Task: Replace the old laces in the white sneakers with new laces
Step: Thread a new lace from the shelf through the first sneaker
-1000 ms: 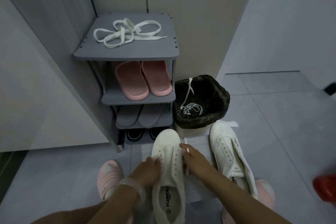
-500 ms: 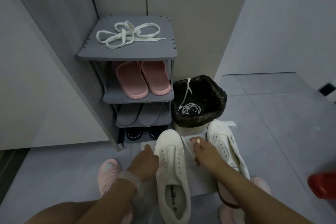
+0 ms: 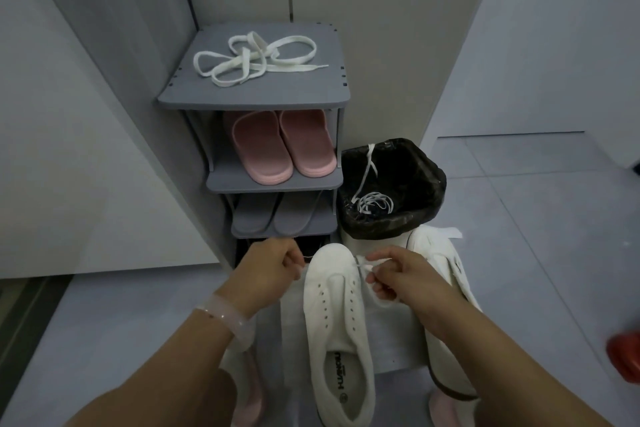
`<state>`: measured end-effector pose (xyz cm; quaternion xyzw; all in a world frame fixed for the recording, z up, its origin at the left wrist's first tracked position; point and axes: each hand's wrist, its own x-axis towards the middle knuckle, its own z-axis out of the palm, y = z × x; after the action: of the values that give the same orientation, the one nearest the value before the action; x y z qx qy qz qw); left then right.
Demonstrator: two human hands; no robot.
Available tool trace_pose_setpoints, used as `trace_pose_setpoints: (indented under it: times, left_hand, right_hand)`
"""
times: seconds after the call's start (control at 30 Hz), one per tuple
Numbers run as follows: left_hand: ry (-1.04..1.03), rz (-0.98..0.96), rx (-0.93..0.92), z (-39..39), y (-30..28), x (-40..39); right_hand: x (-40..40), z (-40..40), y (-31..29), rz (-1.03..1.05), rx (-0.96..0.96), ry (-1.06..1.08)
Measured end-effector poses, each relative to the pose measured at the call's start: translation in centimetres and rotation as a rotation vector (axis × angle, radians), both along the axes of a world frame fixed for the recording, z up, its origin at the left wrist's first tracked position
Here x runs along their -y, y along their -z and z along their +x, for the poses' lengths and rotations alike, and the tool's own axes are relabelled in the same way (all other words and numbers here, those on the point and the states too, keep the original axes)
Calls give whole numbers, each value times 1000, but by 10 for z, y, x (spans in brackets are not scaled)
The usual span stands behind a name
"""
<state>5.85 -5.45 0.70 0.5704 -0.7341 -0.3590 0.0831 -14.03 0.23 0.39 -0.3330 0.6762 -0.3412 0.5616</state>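
A white sneaker (image 3: 341, 326) lies on the floor in front of me, toe away, its eyelets bare. My left hand (image 3: 273, 265) is curled at the left of the toe and pinches a thin white lace (image 3: 362, 263). To the right of the toe, my right hand (image 3: 403, 276) pinches the same lace, and a loop of it hangs under the fingers. The second white sneaker (image 3: 446, 253) lies at the right, mostly hidden by my right arm. Wide white new laces (image 3: 256, 59) lie in a loose heap on top of the rack. An old lace (image 3: 375, 203) lies in the bin.
A grey shoe rack (image 3: 311, 94) stands against the wall with pink slippers (image 3: 284, 149) and grey slippers (image 3: 277, 215) on its shelves. A bin with a black bag (image 3: 429, 180) stands right of it. A red object (image 3: 625, 354) is at the right edge. The sneakers rest on a pale sheet (image 3: 394, 347).
Both hands have moved from the sides of the sneaker up to its toe. They now hold a lace stretched across it.
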Motion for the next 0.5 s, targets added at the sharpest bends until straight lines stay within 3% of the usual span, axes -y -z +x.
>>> trace_pose_setpoints:
  times: [0.2,0.5]
  left_hand:
    - [44,-63,43,-11,18,10]
    - [93,-53,42,-21,25,18]
  right_hand:
    - [24,-2,14,76,-134,-160]
    - [37,-17,28,-49,-482,-334]
